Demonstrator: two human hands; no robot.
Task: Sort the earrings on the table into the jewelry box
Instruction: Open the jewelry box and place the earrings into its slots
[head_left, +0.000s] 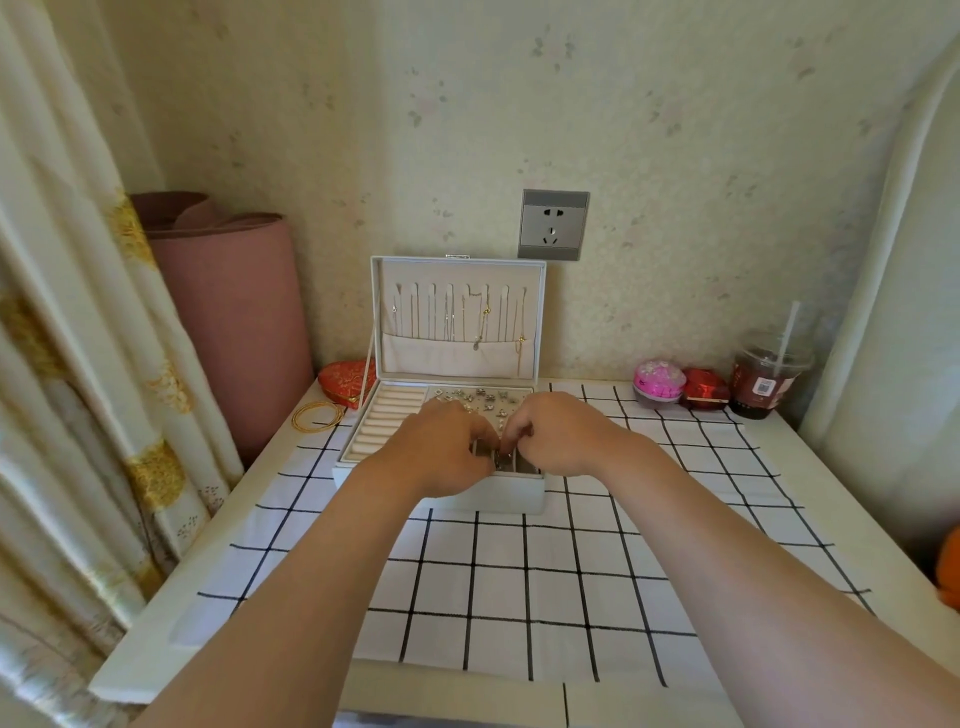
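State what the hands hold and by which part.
The left hand and right hand together pinch something tiny over the jewelry box, seemingly an earring; which part cannot be told.

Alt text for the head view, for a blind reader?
The left hand and right hand meet, fingers curled, over an open white jewelry box on a checked tablecloth. Earrings lie in its tray; necklaces hang inside the lid.

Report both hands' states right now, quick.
Left hand: fingers curled over the open white jewelry box, hold cannot be told.
Right hand: fingers curled too, hold cannot be told.
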